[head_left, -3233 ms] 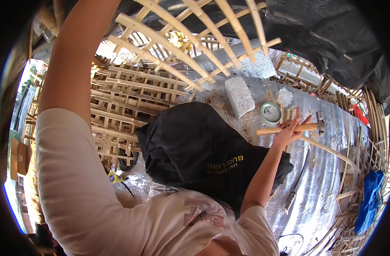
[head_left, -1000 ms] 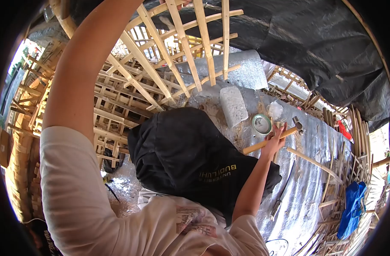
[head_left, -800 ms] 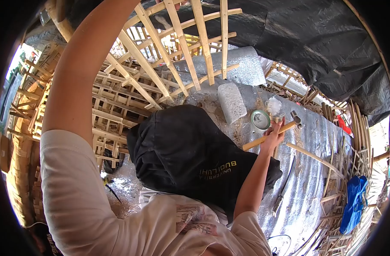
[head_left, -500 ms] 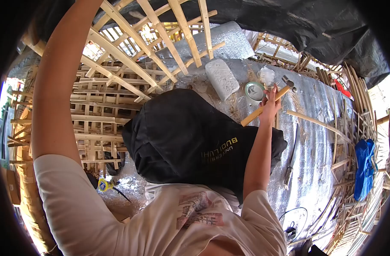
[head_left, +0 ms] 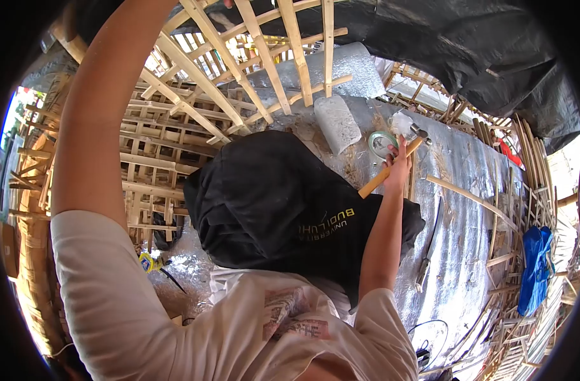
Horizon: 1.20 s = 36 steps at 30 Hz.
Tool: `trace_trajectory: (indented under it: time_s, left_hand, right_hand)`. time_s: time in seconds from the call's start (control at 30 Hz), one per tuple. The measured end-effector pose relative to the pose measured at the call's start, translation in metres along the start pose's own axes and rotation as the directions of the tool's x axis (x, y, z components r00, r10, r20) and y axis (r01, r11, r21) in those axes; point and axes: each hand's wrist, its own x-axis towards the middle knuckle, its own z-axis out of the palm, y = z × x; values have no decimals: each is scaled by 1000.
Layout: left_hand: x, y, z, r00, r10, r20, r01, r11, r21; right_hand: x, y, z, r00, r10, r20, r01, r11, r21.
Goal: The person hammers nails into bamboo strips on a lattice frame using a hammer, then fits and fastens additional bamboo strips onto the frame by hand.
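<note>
My right hand (head_left: 399, 166) is closed around the wooden handle of a hammer (head_left: 373, 184), whose metal head points up and away. Beside that hand lies a round greenish-rimmed container (head_left: 382, 145), with a grey concrete block (head_left: 337, 126) to its left. My left arm reaches up past the top edge, and only what looks like a fingertip (head_left: 228, 3) shows there, close to a lattice of split bamboo slats (head_left: 264, 60). Whether the left hand grips the lattice is hidden. Black cloth with yellow lettering (head_left: 258, 197) covers my lap.
A curved bamboo strip (head_left: 471, 198) and a long thin blade-like tool (head_left: 427, 254) lie on the silvery sheet (head_left: 455, 273) to the right. A tape measure (head_left: 149, 262) sits at lower left. A blue bag (head_left: 535, 270) is at far right; black plastic sheeting (head_left: 467, 51) hangs behind.
The view has shifted slightly. The bamboo lattice and my left arm appear farther right. My right hand has moved the hammer a little lower and left, keeping hold of it.
</note>
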Motion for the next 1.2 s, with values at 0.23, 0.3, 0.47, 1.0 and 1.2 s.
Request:
trace_trajectory:
  time_s: [0.23,0.3,0.47,1.0,1.2]
  left_hand:
    - [-8,13,-3,993,19,119,-24,999,41]
    - [-1,10,-4,984,51,173,-52,999,-1]
    - [10,18,0,970,112,214,-100,993,-66]
    - [-77,51,6,951,283,-122,-257,948,190]
    - [-151,63,38,765,256,-590,-10,922,387]
  right_hand:
    - [2,2,-2,999,16,38,-18,999,46]
    - [2,1,-2,999,26,39,-29,998,59]
    - [1,-1,-3,998,39,41,-43,994,100]
    - [8,-24,-23,995,-99,-6,97,961,260]
    - [3,-45,-33,978,-162,-131,199,916,348]
